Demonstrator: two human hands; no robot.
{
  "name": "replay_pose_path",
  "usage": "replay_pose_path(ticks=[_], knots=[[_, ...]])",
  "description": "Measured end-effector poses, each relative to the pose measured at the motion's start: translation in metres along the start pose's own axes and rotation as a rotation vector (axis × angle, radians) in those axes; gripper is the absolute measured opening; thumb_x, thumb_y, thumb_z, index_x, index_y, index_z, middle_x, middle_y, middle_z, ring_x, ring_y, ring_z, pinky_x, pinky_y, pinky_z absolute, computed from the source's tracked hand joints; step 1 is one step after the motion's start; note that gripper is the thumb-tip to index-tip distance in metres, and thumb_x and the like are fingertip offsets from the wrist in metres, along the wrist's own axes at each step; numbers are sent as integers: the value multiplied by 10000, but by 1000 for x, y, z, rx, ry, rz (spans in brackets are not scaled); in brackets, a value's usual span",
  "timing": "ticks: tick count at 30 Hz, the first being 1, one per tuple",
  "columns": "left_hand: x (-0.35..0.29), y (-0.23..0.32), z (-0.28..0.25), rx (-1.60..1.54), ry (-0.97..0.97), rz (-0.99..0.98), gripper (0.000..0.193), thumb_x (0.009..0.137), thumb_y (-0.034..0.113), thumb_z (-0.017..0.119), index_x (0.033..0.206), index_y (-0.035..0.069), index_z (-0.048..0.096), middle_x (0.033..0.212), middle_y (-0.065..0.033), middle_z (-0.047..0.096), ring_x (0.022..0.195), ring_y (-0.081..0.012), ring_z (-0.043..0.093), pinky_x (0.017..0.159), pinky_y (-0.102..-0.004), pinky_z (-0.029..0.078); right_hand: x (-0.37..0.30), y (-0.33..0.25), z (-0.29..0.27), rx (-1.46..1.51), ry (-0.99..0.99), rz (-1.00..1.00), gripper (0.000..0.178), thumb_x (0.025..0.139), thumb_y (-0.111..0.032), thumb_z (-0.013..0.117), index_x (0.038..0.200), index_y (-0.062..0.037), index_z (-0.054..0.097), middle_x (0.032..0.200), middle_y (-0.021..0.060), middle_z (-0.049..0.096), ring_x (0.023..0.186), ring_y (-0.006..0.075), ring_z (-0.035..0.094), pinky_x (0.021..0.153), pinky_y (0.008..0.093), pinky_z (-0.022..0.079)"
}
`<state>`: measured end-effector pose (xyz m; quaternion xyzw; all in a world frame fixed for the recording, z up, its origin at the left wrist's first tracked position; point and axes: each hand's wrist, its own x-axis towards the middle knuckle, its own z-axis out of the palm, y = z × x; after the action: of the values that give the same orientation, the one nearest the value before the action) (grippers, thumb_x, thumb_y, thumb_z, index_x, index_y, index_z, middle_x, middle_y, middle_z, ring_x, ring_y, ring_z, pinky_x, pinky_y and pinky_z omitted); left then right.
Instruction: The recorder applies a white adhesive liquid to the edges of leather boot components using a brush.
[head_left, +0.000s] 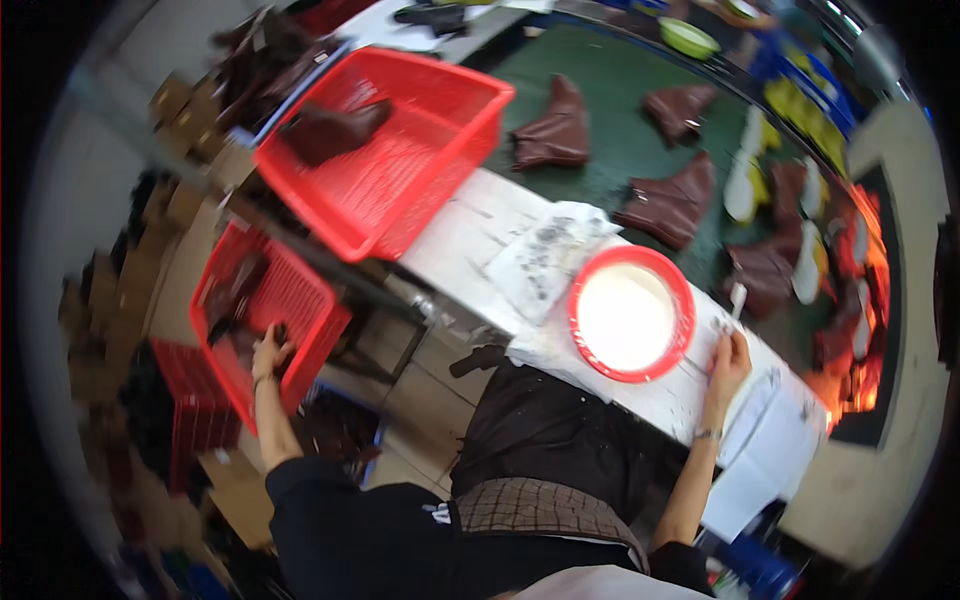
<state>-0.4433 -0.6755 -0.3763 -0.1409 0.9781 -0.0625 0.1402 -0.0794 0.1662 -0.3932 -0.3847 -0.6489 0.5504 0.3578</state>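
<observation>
At the left, my left hand (268, 354) reaches down into the lower red basket (318, 300). Its fingers curl round part of a dark brown boot (236, 338), partly hidden and blurred. Another dark boot (238, 284) lies farther up in that basket. On the right, my right hand (730, 362) pinches a small white brush (738, 298) above the white bench top. Beside it stands a round red tub (688, 322) holding white liquid (626, 316).
A larger red basket (440, 190) with one boot (335, 132) stands on the bench. Brown boots (552, 125) and white-and-yellow soles (742, 185) lie on the green belt (600, 60). A stained cloth (550, 255) lies by the tub, papers (760, 440) at right. An orange glow lights the belt's end.
</observation>
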Motion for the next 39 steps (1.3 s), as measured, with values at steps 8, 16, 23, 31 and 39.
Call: replay_pose_path(ticks=[8, 16, 23, 31, 39], knots=[[2, 37, -44, -159, 476, -41, 334, 768, 64, 727, 1095, 136, 728, 1066, -168, 755, 1030, -387, 721, 867, -484, 584, -9, -8, 4, 78, -1, -55, 196, 1008, -126, 664, 1165, -10, 689, 749, -45, 575, 546, 18, 451, 461, 192, 334], [-201, 61, -175, -1281, 855, 345, 579, 921, -47, 520, 1479, 105, 522, 1194, -113, 635, 1081, -231, 613, 909, -357, 541, -9, -25, 5, 111, -26, 59, 186, 1018, -151, 660, 1112, 3, 706, 729, -43, 586, 556, 19, 470, 457, 189, 352], [-253, 216, -166, -1742, 222, 705, 634, 896, -46, 494, 1516, 80, 462, 1408, -172, 564, 1268, -318, 595, 1079, -474, 523, -5, -42, 3, 288, -81, 105, 246, 1039, -216, 633, 1120, -4, 730, 733, -46, 559, 571, 34, 468, 518, 199, 375], [-150, 374, -93, -1178, -593, 726, 702, 879, -147, 508, 1540, 79, 439, 1333, -177, 626, 1055, -172, 677, 805, -238, 568, -34, -121, 28, -679, -309, -420, 142, 884, -178, 739, 984, -87, 781, 885, 39, 666, 773, 212, 652, 660, 372, 518], [-187, 421, -105, -887, 306, 1095, 574, 922, 165, 714, 1435, -25, 538, 1284, -256, 652, 1107, -322, 673, 940, -427, 536, -45, -147, 49, -1086, -404, -592, 89, 850, -175, 739, 892, -101, 768, 892, 60, 667, 849, 272, 682, 700, 409, 554]])
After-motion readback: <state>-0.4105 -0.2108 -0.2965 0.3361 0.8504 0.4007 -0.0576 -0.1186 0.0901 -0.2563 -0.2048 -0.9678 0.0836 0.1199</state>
